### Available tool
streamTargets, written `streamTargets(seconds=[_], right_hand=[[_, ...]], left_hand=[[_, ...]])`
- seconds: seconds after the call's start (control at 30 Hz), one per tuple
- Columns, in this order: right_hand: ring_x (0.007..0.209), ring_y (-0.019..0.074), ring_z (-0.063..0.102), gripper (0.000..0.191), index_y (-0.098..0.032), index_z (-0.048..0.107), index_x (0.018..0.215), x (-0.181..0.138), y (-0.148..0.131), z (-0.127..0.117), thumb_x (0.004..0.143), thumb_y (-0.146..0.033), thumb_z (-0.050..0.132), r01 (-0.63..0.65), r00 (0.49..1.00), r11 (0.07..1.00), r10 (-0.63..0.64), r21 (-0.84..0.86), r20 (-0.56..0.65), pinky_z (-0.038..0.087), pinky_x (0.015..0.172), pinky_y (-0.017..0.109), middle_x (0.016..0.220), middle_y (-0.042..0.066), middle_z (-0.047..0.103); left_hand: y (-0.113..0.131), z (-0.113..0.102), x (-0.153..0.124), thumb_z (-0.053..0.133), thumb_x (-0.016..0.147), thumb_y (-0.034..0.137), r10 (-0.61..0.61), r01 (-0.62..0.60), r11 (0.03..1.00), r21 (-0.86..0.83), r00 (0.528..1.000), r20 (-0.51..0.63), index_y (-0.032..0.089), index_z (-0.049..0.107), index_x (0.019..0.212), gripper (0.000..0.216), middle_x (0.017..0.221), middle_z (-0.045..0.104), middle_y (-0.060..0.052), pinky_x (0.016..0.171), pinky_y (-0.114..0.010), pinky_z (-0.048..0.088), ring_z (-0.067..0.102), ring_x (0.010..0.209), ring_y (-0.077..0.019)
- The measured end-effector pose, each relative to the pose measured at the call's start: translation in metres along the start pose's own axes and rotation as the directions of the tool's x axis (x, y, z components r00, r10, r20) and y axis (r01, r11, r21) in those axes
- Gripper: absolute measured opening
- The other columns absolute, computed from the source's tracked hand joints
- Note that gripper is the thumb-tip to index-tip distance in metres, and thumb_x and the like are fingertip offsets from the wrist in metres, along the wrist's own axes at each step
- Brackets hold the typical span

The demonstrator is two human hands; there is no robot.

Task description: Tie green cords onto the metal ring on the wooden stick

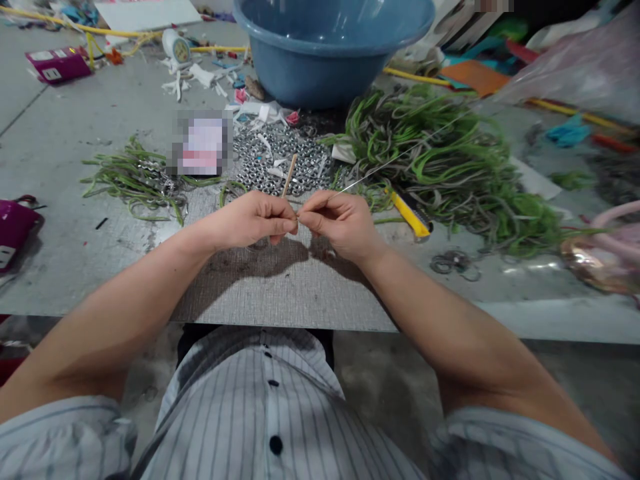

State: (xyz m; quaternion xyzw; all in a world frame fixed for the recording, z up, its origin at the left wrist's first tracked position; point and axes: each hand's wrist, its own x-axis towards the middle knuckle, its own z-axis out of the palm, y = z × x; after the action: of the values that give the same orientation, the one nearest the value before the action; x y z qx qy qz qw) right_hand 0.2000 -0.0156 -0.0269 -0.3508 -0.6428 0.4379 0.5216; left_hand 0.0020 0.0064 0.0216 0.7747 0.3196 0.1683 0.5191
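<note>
My left hand (253,219) is closed, with a thin wooden stick (290,173) rising from between its fingers. Close beside it, fingertips almost touching, my right hand (347,223) is pinched shut. A thin pale wire or thread (370,175) runs from the right hand up and to the right. Whatever lies between the fingertips is too small to make out. Just beyond the hands spreads a pile of small metal rings (300,150). To the right sits a large heap of green and grey cords (410,147), with a yellow utility knife (410,213) in front.
A blue basin (310,73) stands behind the ring pile. At left lie a smaller bundle of green cords (135,180), purple boxes (57,65) and a blurred-out card or phone (203,147). Loose dark rings (455,263) and a shiny rose-gold object (593,263) are at right.
</note>
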Motion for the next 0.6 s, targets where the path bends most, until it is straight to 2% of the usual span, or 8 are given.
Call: streamTargets(seconds=[0.13, 0.23, 0.33, 0.47, 0.6], right_hand=[[0.047, 0.0066, 0.046, 0.04, -0.022, 0.073, 0.071, 0.001, 0.004, -0.002, 0.069, -0.059, 0.09, -0.037, 0.999, 0.999, 0.036, 0.032, 0.029, 0.036, 0.042, 0.024, 0.063, -0.004, 0.063], [0.046, 0.0067, 0.047, 0.041, -0.023, 0.072, 0.072, 0.002, 0.005, -0.003, 0.067, -0.059, 0.091, -0.062, 0.997, 0.992, 0.057, 0.11, 0.047, 0.038, 0.042, 0.023, 0.06, -0.005, 0.062], [0.045, 0.0073, 0.048, 0.041, -0.024, 0.072, 0.074, 0.002, 0.005, -0.004, 0.066, -0.06, 0.091, -0.082, 0.997, 0.978, 0.082, 0.194, 0.005, 0.041, 0.043, 0.023, 0.061, -0.006, 0.063], [0.044, 0.0071, 0.047, 0.038, -0.025, 0.073, 0.075, 0.004, 0.005, -0.006, 0.066, -0.056, 0.093, -0.078, 0.996, 0.962, 0.088, 0.263, -0.028, 0.042, 0.044, 0.022, 0.056, -0.008, 0.059], [0.045, 0.0071, 0.046, 0.038, -0.025, 0.072, 0.076, 0.004, 0.005, -0.007, 0.068, -0.057, 0.092, -0.094, 0.995, 0.962, 0.101, 0.256, -0.017, 0.042, 0.045, 0.023, 0.058, -0.008, 0.059]], left_hand=[[-0.003, 0.003, 0.0, 0.064, 0.091, 0.015, -0.015, 0.015, 0.999, -0.033, 1.0, -0.011, 0.015, 0.064, 0.072, 0.019, 0.057, 0.059, 0.004, 0.052, -0.015, 0.036, 0.047, 0.049, -0.0036], [-0.007, 0.005, 0.0, 0.065, 0.092, 0.018, -0.031, 0.033, 0.989, -0.145, 0.999, 0.019, 0.014, 0.067, 0.077, 0.016, 0.059, 0.06, 0.004, 0.047, -0.015, 0.031, 0.04, 0.044, -0.0022], [-0.01, 0.005, -0.001, 0.068, 0.09, 0.021, -0.052, 0.07, 0.963, -0.261, 0.996, 0.076, 0.014, 0.071, 0.083, 0.011, 0.062, 0.064, 0.002, 0.042, -0.016, 0.028, 0.038, 0.041, -0.0018], [-0.01, 0.004, -0.001, 0.071, 0.085, 0.023, -0.063, 0.098, 0.943, -0.317, 0.991, 0.117, 0.014, 0.074, 0.087, 0.009, 0.064, 0.067, 0.001, 0.042, -0.015, 0.031, 0.044, 0.043, -0.0027], [-0.008, 0.003, -0.001, 0.072, 0.081, 0.022, -0.075, 0.117, 0.93, -0.348, 0.988, 0.133, 0.014, 0.074, 0.085, 0.009, 0.064, 0.068, 0.001, 0.043, -0.016, 0.037, 0.048, 0.045, -0.0043]])
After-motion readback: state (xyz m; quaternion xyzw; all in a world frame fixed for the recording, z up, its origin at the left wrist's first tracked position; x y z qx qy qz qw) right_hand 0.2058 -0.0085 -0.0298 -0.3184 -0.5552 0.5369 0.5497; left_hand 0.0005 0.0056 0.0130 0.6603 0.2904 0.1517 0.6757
